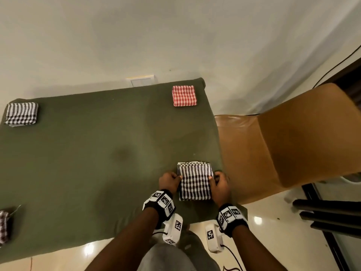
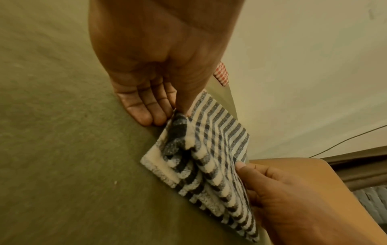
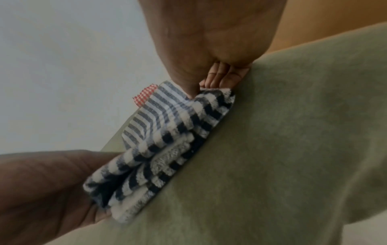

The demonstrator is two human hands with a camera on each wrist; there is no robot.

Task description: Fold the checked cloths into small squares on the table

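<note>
A black-and-white checked cloth, folded into a thick square, lies near the front right corner of the green-covered table. My left hand pinches its left edge; in the left wrist view the thumb sits on top of the cloth and the fingers lie at its edge on the table. My right hand pinches the right edge, thumb on top of the cloth and fingers tucked at its side. The folded layers gape a little along the near side.
A folded red checked cloth sits at the table's far right corner. A folded black-and-white one sits far left. A dark checked cloth shows at the left edge. A brown chair stands close against the table's right side.
</note>
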